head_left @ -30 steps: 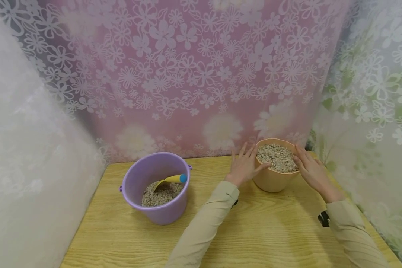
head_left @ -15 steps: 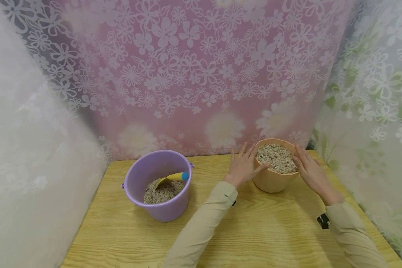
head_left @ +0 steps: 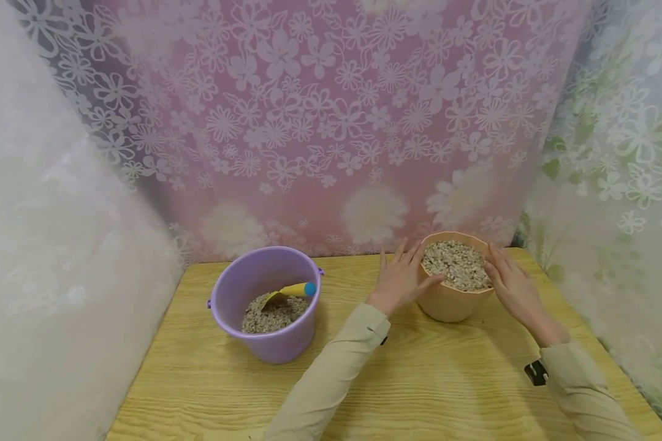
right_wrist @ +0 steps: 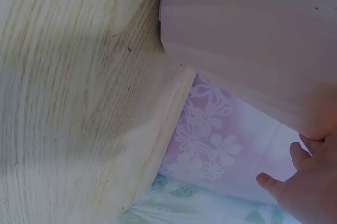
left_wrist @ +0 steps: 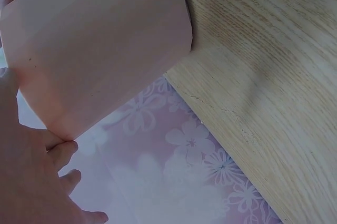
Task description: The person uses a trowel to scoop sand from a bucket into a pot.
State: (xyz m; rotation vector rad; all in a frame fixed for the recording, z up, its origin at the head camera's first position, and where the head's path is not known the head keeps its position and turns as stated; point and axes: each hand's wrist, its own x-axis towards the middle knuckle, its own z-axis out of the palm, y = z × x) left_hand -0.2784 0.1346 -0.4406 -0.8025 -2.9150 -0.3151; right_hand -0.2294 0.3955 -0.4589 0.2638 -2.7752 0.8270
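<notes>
An orange plant pot (head_left: 449, 306), filled close to its rim with pale grainy potting material (head_left: 456, 264), stands at the back right of the table. My left hand (head_left: 397, 282) touches its left side with fingers spread, the thumb lying at the rim. On the opposite side my right hand (head_left: 515, 294) rests against the rim, fingers fairly straight. Both wrist views show the pot's smooth wall (left_wrist: 105, 50) beside the hands. A purple bucket (head_left: 284, 346) to the left holds more of the grains and a small yellow trowel (head_left: 291, 290) with a blue handle end.
The wood-patterned table (head_left: 419, 392) carries both containers. A pink flowered curtain (head_left: 331, 153) hangs right behind its back edge, and pale curtains close in the left (head_left: 72, 245) and right (head_left: 612, 214) sides.
The head view has shifted a little, so the bucket appears slightly farther right. Both hands stay at the pot's sides with no clear change in their hold.
</notes>
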